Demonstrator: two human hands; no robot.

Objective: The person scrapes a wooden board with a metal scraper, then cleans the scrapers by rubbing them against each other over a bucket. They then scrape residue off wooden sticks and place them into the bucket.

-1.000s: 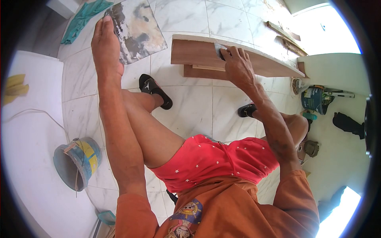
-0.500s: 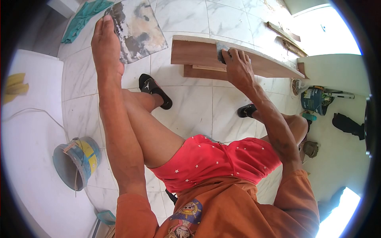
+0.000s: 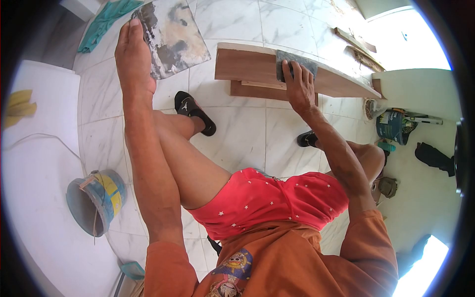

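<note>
My left hand (image 3: 134, 62) grips a flat square board (image 3: 180, 42) by its left edge. Its face is smeared with white, grey and beige filler. My right hand (image 3: 301, 89) is closed on a dark, flat filling blade (image 3: 298, 56), fingers spread over its face. The blade lies against the long wooden plank (image 3: 247, 64), overlapping its pale top edge. Beneath the plank, a second brown piece (image 3: 255, 90) shows. My thumb on the right hand is mostly hidden.
A blue-grey bucket (image 3: 74, 208) lies tilted at my left. Wood offcuts (image 3: 354, 39) rest on the tiled floor (image 3: 237, 133) at far right. Another bucket (image 3: 388, 123) stands by the right wall. A teal cloth (image 3: 101, 27) lies at upper left.
My right hand and the blade have shifted slightly right along the plank, and the blade has turned to show more of its flat face. The left hand holds nearly still.
</note>
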